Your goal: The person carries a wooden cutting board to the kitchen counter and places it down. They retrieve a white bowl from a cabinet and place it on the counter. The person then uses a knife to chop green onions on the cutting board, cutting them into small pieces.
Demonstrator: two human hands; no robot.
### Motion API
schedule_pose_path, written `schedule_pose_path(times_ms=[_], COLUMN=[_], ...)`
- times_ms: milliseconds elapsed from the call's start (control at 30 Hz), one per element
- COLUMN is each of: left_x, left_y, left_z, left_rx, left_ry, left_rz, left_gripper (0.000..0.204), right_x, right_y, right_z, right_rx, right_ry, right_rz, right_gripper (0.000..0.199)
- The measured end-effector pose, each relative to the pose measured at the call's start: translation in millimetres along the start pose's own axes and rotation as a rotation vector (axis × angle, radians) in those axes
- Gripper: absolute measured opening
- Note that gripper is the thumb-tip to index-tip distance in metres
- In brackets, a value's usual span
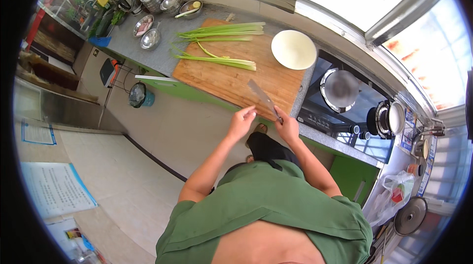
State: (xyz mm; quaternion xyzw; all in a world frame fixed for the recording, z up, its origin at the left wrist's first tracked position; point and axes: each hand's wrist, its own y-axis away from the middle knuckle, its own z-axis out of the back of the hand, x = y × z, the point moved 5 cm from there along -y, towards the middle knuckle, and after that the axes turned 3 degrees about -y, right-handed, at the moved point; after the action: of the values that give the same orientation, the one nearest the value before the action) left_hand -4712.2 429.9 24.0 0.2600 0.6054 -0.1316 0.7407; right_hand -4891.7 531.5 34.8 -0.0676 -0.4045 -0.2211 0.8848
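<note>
Head view: gripping a knife (pixel 261 93) in the wrapped fingers of the right hand (pixel 287 126), at the near edge of the cutting board (pixel 273 81). Holding the left hand (pixel 241 122) just beside that edge with fingers bent; cannot tell if pinching anything. Seeing green stalks (pixel 226 28) across the board's far half.
</note>
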Motion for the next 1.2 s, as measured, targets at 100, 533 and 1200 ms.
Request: schedule_pose_path(times_ms=[100,533,1200], left_x=[-17,-35,-16], left_y=[-34,-174,-257], left_z=[47,123,81], left_rx=[-0.077,-0.091,0.179], left_ry=[-0.042,-0.416,-0.739], left_rz=[-0.032,-0.246,-0.629], left_gripper=[0.035,0.029,0.004], right_x=[-1,23,77], right_y=[-41,-132,-122], right_z=[0,-25,-97], right_rx=[-0.077,0.017,-0.327], right_ry=[-0.052,-0.047,-0.096], right_rz=[0.08,-0.235,-0.567], right_gripper=[0.051,0.048,0.052])
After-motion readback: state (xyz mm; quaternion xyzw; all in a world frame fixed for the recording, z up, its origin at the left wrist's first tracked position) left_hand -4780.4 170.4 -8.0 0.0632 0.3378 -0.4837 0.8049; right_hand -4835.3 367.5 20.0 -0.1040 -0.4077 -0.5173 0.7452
